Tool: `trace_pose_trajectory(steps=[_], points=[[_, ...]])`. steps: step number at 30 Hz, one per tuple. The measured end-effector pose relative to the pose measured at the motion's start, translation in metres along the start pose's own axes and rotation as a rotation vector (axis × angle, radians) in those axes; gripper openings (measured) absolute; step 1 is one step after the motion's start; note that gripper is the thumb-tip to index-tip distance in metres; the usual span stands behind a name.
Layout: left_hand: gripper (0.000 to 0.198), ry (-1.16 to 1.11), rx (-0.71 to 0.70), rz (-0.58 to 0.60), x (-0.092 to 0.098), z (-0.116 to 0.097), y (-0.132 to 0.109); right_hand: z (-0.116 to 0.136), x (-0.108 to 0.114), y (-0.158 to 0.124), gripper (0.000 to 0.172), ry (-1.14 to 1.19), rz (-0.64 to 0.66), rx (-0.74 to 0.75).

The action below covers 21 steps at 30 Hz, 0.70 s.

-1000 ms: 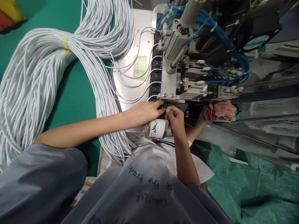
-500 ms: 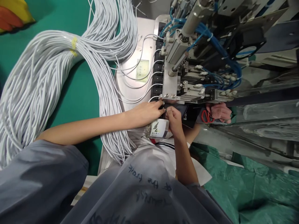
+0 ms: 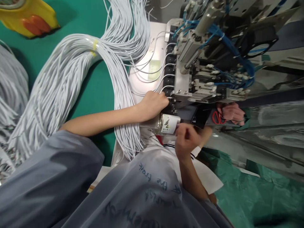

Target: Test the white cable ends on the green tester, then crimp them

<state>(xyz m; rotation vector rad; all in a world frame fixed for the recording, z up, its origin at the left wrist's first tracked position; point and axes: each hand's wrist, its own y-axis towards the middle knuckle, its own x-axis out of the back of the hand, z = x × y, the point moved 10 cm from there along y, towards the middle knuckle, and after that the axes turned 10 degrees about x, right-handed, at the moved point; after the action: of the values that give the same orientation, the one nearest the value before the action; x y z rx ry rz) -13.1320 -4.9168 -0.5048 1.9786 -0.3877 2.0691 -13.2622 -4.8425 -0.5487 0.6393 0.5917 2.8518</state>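
Pinching a white wire point(image 3: 163, 89) at the machine's black connector row point(image 3: 169, 72), left hand point(image 3: 154, 104) feeds it in; several wires already seated. Right hand point(image 3: 186, 137), loosely curled, grip unclear, hovers beside labelled bottle point(image 3: 169, 123).

A flat green work table point(image 3: 95, 85) carries everything. A thick bundle of thin white wires point(image 3: 71, 82), bound with yellow tape point(image 3: 95, 47), arcs across it. Just right of the bundle, a bare steel plate point(image 3: 152, 47) lies on the table, with a pale green label point(image 3: 154, 66) stuck to it and a few loose white wire loops across it. Far left of the bundle sits a yellow and orange plastic object point(image 3: 30, 19). More white wires point(image 3: 10, 85) lie left of the bundle.
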Motion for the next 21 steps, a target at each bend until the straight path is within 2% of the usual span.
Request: trace_pose_trajectory(steps=[2,4,5,7,11,16,21], points=[[0.033,-0.008,0.04,-0.01,0.0,0.007,0.004,0.016,-0.046,-0.029,0.021,0.0,0.34,0.002],[0.033,-0.027,0.041,-0.017,0.002,0.01,0.006,0.02,-0.089,-0.054,0.02,0.044,0.587,-0.025],[0.033,-0.038,0.031,-0.021,0.004,0.009,0.006,0.02,-0.105,-0.062,0.021,0.081,0.644,-0.034],[0.033,-0.06,-0.005,-0.036,0.009,0.003,0.004,0.019,-0.125,-0.067,0.02,0.153,0.67,-0.038],[0.03,-0.14,-0.196,-0.076,0.02,-0.03,-0.014,0.017,-0.132,-0.066,0.02,0.083,0.636,0.031],[0.032,-0.253,-0.557,-0.046,0.014,-0.084,-0.055,0.027,-0.128,-0.075,0.028,-0.02,0.639,0.128],[0.038,-0.38,-0.661,0.004,0.016,-0.097,-0.07,0.026,-0.111,-0.076,0.03,-0.125,0.546,0.124]])
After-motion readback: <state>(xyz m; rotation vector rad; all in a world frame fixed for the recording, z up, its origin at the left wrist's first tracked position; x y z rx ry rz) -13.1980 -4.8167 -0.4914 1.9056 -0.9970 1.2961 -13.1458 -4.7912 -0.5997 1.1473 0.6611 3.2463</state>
